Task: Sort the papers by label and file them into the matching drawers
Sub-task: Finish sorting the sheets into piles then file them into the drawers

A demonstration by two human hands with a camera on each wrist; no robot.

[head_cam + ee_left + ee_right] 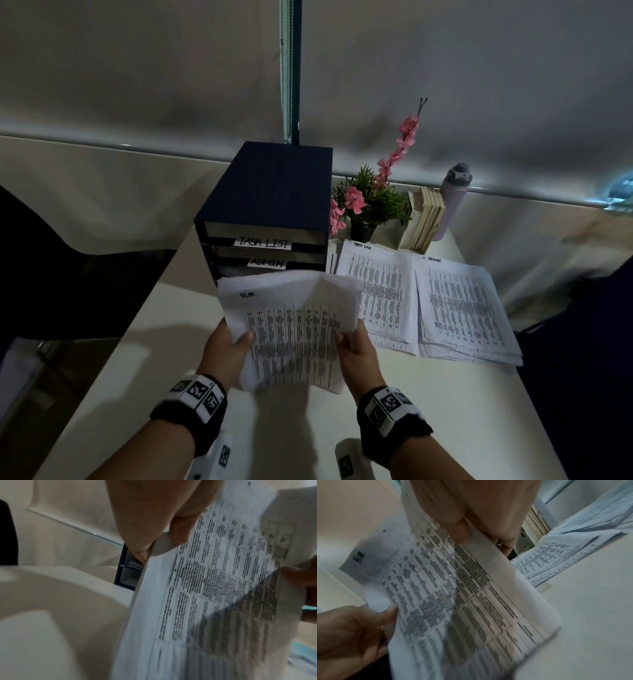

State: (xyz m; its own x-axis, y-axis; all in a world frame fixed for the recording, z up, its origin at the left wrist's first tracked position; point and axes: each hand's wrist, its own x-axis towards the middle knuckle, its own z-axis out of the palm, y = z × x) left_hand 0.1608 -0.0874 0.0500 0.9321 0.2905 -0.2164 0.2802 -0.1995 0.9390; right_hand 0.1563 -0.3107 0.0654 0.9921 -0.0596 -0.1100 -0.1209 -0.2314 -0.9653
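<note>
The left hand (pixel 228 346) and right hand (pixel 356 346) each pinch a side edge of a bowed sheaf of white printed table sheets (pixel 293 332), thumbs on top, holding it above the white table (pixel 445 411) just in front of the dark blue drawer cabinet (pixel 270 192). In the right wrist view its top corner reads "H.R." The cabinet's drawer labels read "TASK LIST" (pixel 263 242) and "ADMIN" (pixel 268 263). To the right lie two white paper piles, one headed "TASK LIST" (pixel 375 291), one headed "ADMIN" (pixel 466 308).
</note>
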